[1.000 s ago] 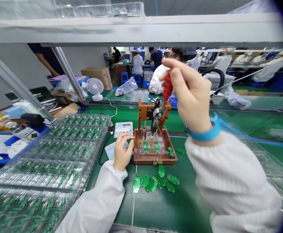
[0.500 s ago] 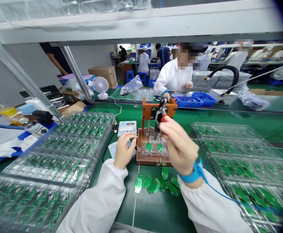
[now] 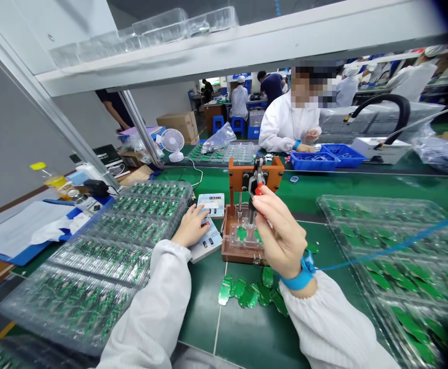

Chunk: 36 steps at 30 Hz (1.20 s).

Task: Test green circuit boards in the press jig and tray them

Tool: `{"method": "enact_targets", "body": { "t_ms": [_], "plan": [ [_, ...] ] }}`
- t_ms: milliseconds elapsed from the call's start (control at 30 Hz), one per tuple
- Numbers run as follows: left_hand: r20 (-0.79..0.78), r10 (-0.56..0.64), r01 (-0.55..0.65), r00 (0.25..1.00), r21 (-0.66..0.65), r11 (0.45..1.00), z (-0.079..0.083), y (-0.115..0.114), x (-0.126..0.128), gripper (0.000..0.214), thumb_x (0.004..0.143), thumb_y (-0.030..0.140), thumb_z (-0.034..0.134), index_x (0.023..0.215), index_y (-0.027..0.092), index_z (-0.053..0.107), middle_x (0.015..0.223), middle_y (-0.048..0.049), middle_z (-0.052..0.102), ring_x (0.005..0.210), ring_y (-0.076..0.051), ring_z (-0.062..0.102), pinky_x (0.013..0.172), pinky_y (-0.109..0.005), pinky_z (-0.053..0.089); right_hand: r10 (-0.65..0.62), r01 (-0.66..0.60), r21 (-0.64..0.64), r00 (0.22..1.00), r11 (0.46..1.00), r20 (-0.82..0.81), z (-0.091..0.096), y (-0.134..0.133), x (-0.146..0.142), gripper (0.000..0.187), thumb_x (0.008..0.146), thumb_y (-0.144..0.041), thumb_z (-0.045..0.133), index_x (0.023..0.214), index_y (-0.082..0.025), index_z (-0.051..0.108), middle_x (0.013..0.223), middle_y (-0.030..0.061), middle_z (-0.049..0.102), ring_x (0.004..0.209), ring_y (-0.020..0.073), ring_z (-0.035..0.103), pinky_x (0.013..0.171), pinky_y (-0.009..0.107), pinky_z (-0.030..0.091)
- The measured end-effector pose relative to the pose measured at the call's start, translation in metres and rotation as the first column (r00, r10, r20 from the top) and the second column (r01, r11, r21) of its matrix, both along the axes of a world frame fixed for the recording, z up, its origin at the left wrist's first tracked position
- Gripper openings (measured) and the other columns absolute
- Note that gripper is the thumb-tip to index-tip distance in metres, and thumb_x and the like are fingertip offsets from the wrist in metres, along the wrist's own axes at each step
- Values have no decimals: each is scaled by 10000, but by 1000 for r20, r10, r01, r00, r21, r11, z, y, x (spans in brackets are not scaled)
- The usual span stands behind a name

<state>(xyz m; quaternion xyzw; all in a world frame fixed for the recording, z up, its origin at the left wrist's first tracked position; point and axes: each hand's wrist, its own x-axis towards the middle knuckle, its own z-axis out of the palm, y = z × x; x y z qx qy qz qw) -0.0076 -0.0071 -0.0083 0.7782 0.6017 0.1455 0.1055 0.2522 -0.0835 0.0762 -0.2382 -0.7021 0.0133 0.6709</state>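
Head view: right hand point(image 3: 283, 240) on lever point(image 3: 258, 189), trays point(image 3: 93, 266) close alongside.

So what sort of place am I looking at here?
Most likely an electronics assembly line. Clear trays full of small green circuit boards flank the bench, the right hand holds the red lever of a small press, and a person in a white coat works opposite.

A: Green all over?
B: Green on the mat point(image 3: 247, 328) and the loose boards point(image 3: 247, 296).
A: And elsewhere?
B: Orange-brown on the press point(image 3: 239, 177), red on its handle point(image 3: 259, 188), blue on the wrist strap point(image 3: 300, 279), white on the sleeves point(image 3: 158, 307).
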Motion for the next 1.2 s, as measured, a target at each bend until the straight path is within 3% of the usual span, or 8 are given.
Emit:
{"method": "enact_targets", "body": {
  "t_ms": [133,300,467,600,800,1000,1200],
  "plan": [
    [-149,-128,88,981,-252,964,17,14,-1,853,737,528,772,1498,262,493,1691,-127,239,1558,-452,113,1216,-609,228,3,-3,0,1000,1000,3,1,0,0,583,939,-17,548,1420,-346,584,1328,24,687,1353,298,585,1123,576,543],
    [-212,-214,127,954,-360,924,28,27,5,1055,601,575,845,1532,269,455,1686,-146,243,1549,-486,108,1205,-629,229,14,-14,12,1000,1000,15,1,1,0,605,935,1,538,1437,-337,565,1335,35,679,1360,292,578,1125,578,540],
    [-228,-247,140,942,-402,905,31,33,7,1199,495,543,910,1552,239,432,1687,-165,226,1540,-508,115,1212,-645,206,16,-16,17,1000,1000,25,1,1,1,608,930,4,539,1440,-326,564,1325,43,681,1362,290,576,1136,564,535],
    [-304,-266,119,915,-425,897,33,35,10,1216,503,545,912,1570,264,400,1691,-147,220,1548,-488,106,1225,-626,193,6,-7,19,999,1000,31,1,2,1,607,933,-8,536,1445,-333,556,1314,45,686,1366,299,572,1131,581,535],
    [-368,-270,87,890,-443,892,38,33,19,1249,509,547,918,1584,205,381,1701,-169,164,1558,-477,30,1247,-594,161,2,-3,20,1000,1000,25,0,2,0,615,937,-14,539,1456,-344,543,1334,34,677,1371,301,568,1137,568,531],
    [-382,-234,43,894,-447,894,44,28,7,1317,570,587,877,1639,201,211,1715,-165,45,1564,-456,12,1249,-578,160,12,-13,30,999,999,31,0,4,0,654,907,37,550,1460,-312,543,1339,51,666,1389,296,546,1134,561,530],
    [-414,-236,10,879,-478,878,43,29,-2,1318,533,613,890,1625,228,261,1716,-148,80,1560,-470,-7,1245,-606,138,30,-31,49,999,998,30,-2,5,0,672,889,65,558,1463,-284,542,1350,60,655,1396,287,538,1142,531,523]
  ]
}}
